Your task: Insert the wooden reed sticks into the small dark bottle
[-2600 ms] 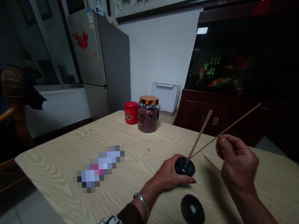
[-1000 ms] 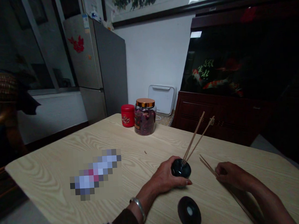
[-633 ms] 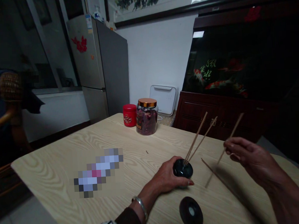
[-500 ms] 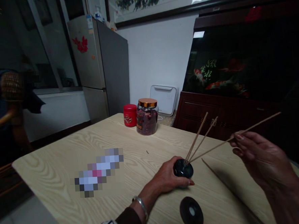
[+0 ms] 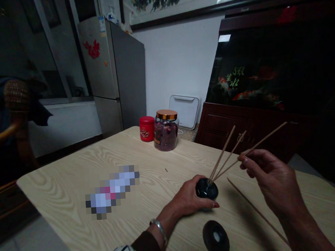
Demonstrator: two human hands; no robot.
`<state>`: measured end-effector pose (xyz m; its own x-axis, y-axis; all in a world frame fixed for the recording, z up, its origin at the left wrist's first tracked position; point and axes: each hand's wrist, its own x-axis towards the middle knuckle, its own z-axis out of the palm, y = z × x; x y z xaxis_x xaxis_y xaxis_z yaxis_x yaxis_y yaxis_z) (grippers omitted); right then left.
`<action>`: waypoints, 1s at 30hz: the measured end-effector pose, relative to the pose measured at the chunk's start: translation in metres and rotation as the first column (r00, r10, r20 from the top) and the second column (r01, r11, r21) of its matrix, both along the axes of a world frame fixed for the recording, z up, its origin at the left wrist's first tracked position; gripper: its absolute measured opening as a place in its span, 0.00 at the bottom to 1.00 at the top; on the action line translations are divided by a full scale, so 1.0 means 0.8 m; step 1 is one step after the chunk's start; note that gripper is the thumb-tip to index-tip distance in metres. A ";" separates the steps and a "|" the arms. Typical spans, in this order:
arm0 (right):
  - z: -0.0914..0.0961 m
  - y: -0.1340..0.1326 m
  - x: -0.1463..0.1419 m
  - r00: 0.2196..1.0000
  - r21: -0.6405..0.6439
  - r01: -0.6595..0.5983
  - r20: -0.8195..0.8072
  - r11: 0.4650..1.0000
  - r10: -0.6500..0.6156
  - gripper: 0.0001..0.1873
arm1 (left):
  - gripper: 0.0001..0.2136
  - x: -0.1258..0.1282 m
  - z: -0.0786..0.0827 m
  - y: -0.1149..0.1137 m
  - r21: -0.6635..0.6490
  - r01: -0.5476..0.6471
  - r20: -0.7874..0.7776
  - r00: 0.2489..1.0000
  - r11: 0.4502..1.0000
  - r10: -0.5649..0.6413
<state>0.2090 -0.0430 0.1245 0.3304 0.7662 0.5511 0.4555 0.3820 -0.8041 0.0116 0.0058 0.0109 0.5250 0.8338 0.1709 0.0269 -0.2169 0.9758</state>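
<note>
My left hand [image 5: 193,196] is wrapped round a small dark glazed incense holder [image 5: 207,189] on the table. Several thin brown incense sticks [image 5: 223,151] stand in its top, leaning to the right. Between thumb and fingers, my right hand [image 5: 269,176] pinches another incense stick [image 5: 263,139], whose lower end reaches the top of the holder; whether it sits in a hole I cannot tell. A loose incense stick [image 5: 256,209] lies on the table below my right hand. Nearer me rests a dark round disc [image 5: 216,239] with a pale centre.
A red canister [image 5: 147,129] and a glass jar [image 5: 166,133] with a copper-coloured lid stand at the back of the wooden table [image 5: 74,176]. A blurred-out object [image 5: 111,191] lies left. A tiny stick fragment [image 5: 166,170] lies mid-table. A chair [image 5: 11,131] stands at far left.
My right hand has moved left and closer to the holder, and its stick now rises more steeply. My left hand keeps its hold on the incense holder.
</note>
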 end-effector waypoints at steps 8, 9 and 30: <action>-0.011 0.008 -0.009 0.979 -0.131 -0.173 0.084 0.976 0.185 0.14 | 0.33 0.000 0.001 -0.001 0.005 0.004 0.010 1.000 1.000 -0.004; -0.014 0.009 -0.009 0.971 -0.160 -0.201 0.096 0.966 0.218 0.14 | 0.33 0.000 0.000 -0.001 0.009 0.002 0.011 1.000 1.000 -0.003; -0.097 0.031 0.128 0.587 -0.642 0.440 0.734 0.628 0.340 0.05 | 0.32 0.000 -0.005 0.002 0.022 0.008 0.017 1.000 1.000 -0.008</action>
